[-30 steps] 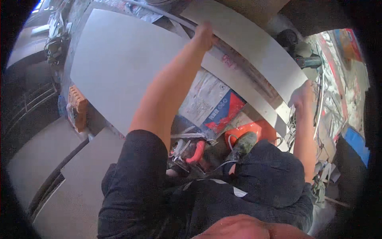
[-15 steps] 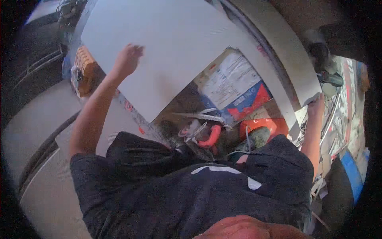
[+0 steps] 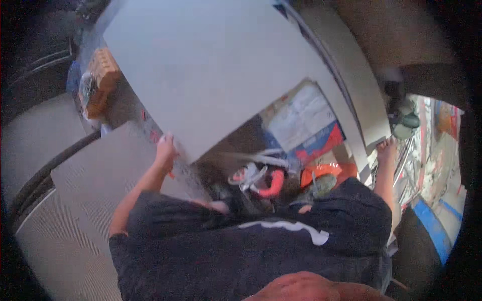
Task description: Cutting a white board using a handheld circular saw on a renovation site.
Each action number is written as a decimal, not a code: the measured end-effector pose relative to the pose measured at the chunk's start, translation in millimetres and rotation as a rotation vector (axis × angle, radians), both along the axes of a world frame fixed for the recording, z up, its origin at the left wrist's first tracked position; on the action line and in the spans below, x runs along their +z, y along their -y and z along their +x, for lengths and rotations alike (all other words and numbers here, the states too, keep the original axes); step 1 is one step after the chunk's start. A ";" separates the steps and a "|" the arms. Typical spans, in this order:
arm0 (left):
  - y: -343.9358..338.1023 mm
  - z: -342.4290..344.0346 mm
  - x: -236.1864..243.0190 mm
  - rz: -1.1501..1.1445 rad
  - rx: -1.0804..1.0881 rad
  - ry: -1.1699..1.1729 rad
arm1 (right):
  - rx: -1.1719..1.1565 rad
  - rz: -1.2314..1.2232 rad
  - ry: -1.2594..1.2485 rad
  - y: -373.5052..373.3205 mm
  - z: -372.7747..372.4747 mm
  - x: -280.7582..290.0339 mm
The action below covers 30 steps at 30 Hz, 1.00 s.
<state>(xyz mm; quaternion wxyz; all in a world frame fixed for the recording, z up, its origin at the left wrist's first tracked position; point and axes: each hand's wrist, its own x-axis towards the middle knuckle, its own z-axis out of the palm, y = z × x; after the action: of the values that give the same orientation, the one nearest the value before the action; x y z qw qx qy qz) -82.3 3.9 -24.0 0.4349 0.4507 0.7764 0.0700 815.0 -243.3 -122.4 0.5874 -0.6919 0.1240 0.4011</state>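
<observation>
A large flat pale panel [image 3: 216,75], tile-like and smooth, lies across the upper middle of the view. My left hand [image 3: 166,149] is at its left edge near the lower corner, fingers closed on the rim, slightly blurred. Off to the right, my right hand [image 3: 385,150] grips the lower end of a long narrow pale strip [image 3: 369,108]. Its fingertips are partly hidden by the edge. Between the panel and the strip runs a dark rail-like band [image 3: 335,72].
Below the panel's corner lie a white, blue and red bag [image 3: 306,118], a red curved handle-like piece [image 3: 274,183] with white cords, and an orange basin-like object [image 3: 321,173]. Orange blocks [image 3: 105,70] stand at far left. More pale panels [image 3: 110,175] lean at lower left. Debris covers the right side.
My left hand has come down from above the panel to its left edge and closed there. The right hand stays at the strip's end, slightly lower in view. The view has shifted a little.
</observation>
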 end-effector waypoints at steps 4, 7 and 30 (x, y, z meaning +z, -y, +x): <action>10.2 30.3 27.0 -0.089 0.166 0.227 | 0.119 -0.284 0.421 0.5 -19.2 24.1; 25.8 5.7 15.4 -0.305 0.297 0.407 | 0.469 -0.459 1.105 -67.8 -84.7 83.7; 9.5 50.0 12.2 -0.111 0.281 0.147 | 1.396 -0.316 0.905 -209.4 -182.6 46.3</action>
<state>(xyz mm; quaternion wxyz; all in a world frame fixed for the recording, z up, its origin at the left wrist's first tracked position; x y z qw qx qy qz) -32.3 -5.6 -11.8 0.5008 0.3065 0.8005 0.1201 632.4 -33.9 -76.1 0.0942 -0.7776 -0.5243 0.3340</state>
